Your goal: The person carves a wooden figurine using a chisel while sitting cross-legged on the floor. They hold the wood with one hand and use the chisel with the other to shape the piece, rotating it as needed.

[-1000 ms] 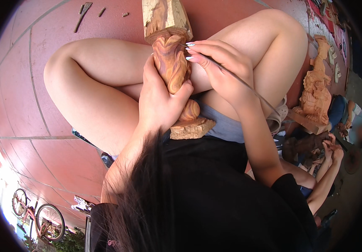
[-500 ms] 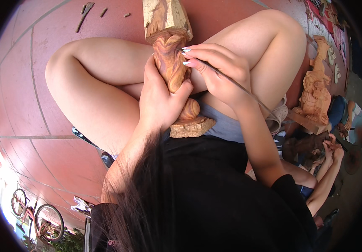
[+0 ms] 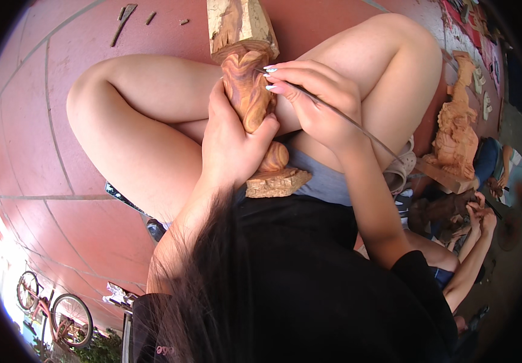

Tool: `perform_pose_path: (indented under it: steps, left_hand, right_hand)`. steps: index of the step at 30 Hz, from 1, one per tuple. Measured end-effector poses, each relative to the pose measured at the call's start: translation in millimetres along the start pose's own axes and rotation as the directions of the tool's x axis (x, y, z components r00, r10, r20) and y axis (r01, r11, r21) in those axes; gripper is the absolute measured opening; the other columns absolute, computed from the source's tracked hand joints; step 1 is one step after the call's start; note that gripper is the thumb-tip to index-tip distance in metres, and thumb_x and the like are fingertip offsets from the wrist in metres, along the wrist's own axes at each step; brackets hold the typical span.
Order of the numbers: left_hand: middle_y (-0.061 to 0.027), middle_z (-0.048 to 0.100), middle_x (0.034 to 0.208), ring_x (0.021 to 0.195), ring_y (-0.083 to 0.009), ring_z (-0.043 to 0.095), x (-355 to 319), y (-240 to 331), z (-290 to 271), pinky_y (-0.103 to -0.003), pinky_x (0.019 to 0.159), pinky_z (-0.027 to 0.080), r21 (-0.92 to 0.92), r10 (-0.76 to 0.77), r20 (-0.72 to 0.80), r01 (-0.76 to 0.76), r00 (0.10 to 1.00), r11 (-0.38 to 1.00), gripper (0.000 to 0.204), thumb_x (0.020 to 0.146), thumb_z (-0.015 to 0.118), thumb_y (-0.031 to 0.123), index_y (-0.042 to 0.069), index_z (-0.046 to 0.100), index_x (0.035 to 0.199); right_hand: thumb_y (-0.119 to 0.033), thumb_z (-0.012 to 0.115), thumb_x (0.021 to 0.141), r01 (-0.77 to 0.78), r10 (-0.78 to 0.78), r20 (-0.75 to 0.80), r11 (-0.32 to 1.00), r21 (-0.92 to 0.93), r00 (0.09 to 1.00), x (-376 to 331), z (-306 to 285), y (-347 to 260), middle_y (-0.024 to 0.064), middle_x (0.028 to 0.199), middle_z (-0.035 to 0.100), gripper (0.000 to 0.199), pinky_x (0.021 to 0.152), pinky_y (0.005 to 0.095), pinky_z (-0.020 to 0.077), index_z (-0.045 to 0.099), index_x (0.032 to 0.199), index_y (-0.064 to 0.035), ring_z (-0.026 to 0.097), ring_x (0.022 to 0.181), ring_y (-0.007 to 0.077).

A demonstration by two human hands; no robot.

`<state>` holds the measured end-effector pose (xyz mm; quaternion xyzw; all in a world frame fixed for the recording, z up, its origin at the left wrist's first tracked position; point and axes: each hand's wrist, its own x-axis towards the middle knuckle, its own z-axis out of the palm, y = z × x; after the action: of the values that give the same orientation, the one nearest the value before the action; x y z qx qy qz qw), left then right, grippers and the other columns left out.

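A carved wooden figure (image 3: 246, 91) with wavy reddish-brown grain rests in my lap between my bent legs. Its far end is a pale, rough-cut block, and its near end has a round ball on a rough base. My left hand (image 3: 232, 136) is wrapped round the carved middle, thumb on its right side. In my right hand (image 3: 315, 100), a long, thin, dark metal rod-like tool (image 3: 358, 126) is pinched between the fingertips and thumb. The tool's tip meets the upper right side of the carving, and its tail reaches back past my wrist.
On the red tiled floor (image 3: 25, 121), several small sticks (image 3: 123, 24) lie at the far left. A larger carved wooden sculpture (image 3: 454, 127) stands at right, near a beige clog (image 3: 401, 166). Another person's hands (image 3: 482, 212) work beyond it. A bicycle (image 3: 52, 311) is at lower left.
My right hand and the thin tool have shifted very slightly at the carving's right side. My left hand keeps its hold, and the figure stays almost in place.
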<state>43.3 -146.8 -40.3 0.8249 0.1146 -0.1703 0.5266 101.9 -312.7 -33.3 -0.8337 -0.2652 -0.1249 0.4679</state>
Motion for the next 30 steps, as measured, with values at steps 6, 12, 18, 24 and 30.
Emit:
perform_pose_path:
  steps: [6, 12, 18, 24, 30]
  left_hand:
    - [-0.0323, 0.05, 0.138, 0.124, -0.0432, 0.058, 1, 3, 1, -0.046, 0.101, 0.049, 0.024, 0.01, -0.002, -0.01, 1.0, 1.0, 0.091, 0.081, 0.072, 0.031, -0.008, 0.024, 0.148]
    - [-0.0327, 0.049, 0.138, 0.122, -0.0446, 0.058, 3, 10, -2, -0.047, 0.1, 0.05, 0.106, 0.013, 0.009, -0.014, 1.0, 0.994, 0.093, 0.082, 0.072, 0.032, -0.009, 0.022, 0.149]
    - [-0.0334, 0.049, 0.137, 0.122, -0.0446, 0.058, 4, 12, -3, -0.047, 0.099, 0.052, 0.208, 0.039, 0.007, -0.039, 0.999, 0.977, 0.098, 0.082, 0.072, 0.035, -0.011, 0.018, 0.151]
    - [-0.0337, 0.049, 0.134, 0.12, -0.0456, 0.059, 4, 24, -5, -0.049, 0.095, 0.053, 0.282, 0.04, 0.017, -0.044, 0.999, 0.958, 0.1, 0.082, 0.072, 0.035, -0.01, 0.016, 0.152]
    - [-0.0331, 0.05, 0.133, 0.119, -0.0458, 0.059, 4, 26, -5, -0.049, 0.095, 0.054, 0.324, 0.044, 0.013, -0.046, 0.999, 0.945, 0.101, 0.08, 0.074, 0.033, -0.009, 0.017, 0.153]
  right_hand:
    - [0.004, 0.076, 0.08, -0.014, 0.014, -0.002, 1.0, -0.005, 1.0, 1, 0, 0, 0.0142, 0.093, 0.073, 0.014, 0.073, 0.0344, 0.0583, 0.072, 0.093, 0.0032, 0.072, 0.083, 0.0277]
    - [0.005, 0.075, 0.081, -0.041, 0.037, 0.072, 0.998, 0.044, 0.997, 2, -9, -5, 0.0145, 0.095, 0.074, 0.014, 0.077, 0.033, 0.0585, 0.073, 0.095, 0.0035, 0.072, 0.087, 0.0257]
    - [0.005, 0.076, 0.079, -0.028, 0.024, 0.057, 0.997, 0.072, 0.998, 2, -8, -6, 0.0136, 0.092, 0.073, 0.013, 0.072, 0.0343, 0.0584, 0.072, 0.091, 0.0024, 0.072, 0.082, 0.0274]
    - [0.003, 0.076, 0.079, -0.067, 0.068, -0.007, 0.992, 0.107, 0.998, 1, -6, -2, 0.0141, 0.093, 0.074, 0.013, 0.074, 0.033, 0.0579, 0.073, 0.092, 0.0025, 0.072, 0.082, 0.0265]
    - [0.005, 0.075, 0.08, -0.04, 0.009, 0.126, 0.969, 0.242, 0.992, 4, -18, 0, 0.0151, 0.094, 0.074, 0.016, 0.075, 0.0329, 0.058, 0.073, 0.095, 0.0033, 0.072, 0.083, 0.0257]
